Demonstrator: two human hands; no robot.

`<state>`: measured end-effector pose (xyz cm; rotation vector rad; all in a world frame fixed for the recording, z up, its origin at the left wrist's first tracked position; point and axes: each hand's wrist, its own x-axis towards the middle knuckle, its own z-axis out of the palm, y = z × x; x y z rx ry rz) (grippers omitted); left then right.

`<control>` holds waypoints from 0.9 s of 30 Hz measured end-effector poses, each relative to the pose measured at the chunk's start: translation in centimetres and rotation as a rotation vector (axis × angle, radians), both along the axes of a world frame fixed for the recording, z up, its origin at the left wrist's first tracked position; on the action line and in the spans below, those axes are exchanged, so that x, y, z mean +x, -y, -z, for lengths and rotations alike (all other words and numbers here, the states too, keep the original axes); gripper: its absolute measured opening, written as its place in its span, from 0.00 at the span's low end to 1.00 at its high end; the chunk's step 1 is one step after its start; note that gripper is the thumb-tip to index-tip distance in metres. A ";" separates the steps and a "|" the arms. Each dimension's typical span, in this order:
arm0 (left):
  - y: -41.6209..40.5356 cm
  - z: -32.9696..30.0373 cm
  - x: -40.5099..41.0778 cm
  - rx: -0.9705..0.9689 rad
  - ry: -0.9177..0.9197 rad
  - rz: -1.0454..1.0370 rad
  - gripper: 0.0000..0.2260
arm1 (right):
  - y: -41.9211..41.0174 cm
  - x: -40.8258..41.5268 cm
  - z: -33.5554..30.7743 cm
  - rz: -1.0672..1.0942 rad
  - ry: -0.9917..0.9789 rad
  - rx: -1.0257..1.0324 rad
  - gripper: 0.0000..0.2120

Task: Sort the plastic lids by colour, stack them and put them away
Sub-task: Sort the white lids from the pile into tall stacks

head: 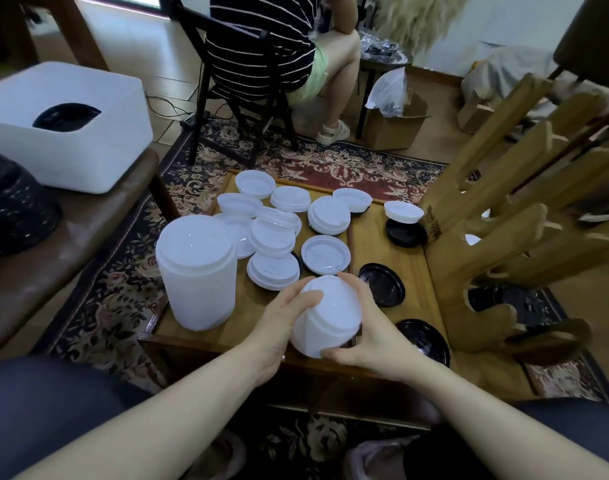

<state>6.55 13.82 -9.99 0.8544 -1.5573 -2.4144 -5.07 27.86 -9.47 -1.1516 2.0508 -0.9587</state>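
Holding a short stack of white lids [325, 317] between both palms, I am squaring it up just above the near edge of the low wooden table [413, 268]. My left hand [282, 320] is curling around the stack's left side with the thumb lying across the top, and my right hand [372, 327] is cupping the right side and underside, so both are closing firmly on it rather than hanging open. A taller white stack [196, 271] is standing upright at the table's left edge, well apart from my hands, and loose white lids [289, 230] are lying scattered across the middle, some overlapping. Black lids [382, 284] are sitting singly along the right side. To do this well, I am thinking I should be pressing evenly from both sides so the rims nest flush, keeping the stack upright rather than tilted, and checking that no black lid is slipping in before I am adding more.
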 end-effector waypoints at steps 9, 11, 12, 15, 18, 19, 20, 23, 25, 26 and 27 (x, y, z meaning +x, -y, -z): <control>0.5 -0.2 0.0 -0.238 0.012 0.091 0.08 | 0.2 -0.3 0.6 0.004 -0.129 0.103 0.52; 0.8 0.2 0.2 -0.416 0.015 0.093 0.09 | 0.2 -0.4 0.5 -0.001 -0.158 0.142 0.53; 0.9 0.4 0.4 -0.487 0.014 0.095 0.10 | 0.1 -0.3 0.5 -0.002 -0.169 0.148 0.53; 0.7 0.7 1.0 -0.592 0.043 0.157 0.26 | 0.3 -0.3 0.3 -0.020 -0.145 0.176 0.55; 0.3 1.0 1.3 -0.628 0.030 0.179 0.36 | 0.0 -2.4 -1.9 -0.159 0.001 0.305 0.56; 0.4 1.1 1.2 -0.633 0.020 0.173 0.38 | -0.1 -3.6 -2.9 -0.204 0.027 0.330 0.52; 0.5 1.4 1.1 -0.635 0.008 0.173 0.39 | -0.2 -4.8 -3.8 -0.213 0.007 0.329 0.45; 0.5 2.1 0.6 -0.603 -0.037 0.196 0.41 | 0.6 -7.7 -4.1 -0.026 -0.180 0.194 0.25; 0.1 2.4 0.2 -0.589 -0.060 0.171 0.39 | 2.0 -8.4 -2.8 0.058 -0.345 0.149 0.21; -0.1 2.6 0.2 -0.574 -0.063 0.151 0.39 | 2.7 -8.6 -2.0 0.049 -0.433 0.158 0.20; -0.2 2.8 0.2 -0.560 -0.063 0.128 0.39 | 3.4 -8.8 -1.2 0.019 -0.510 0.163 0.20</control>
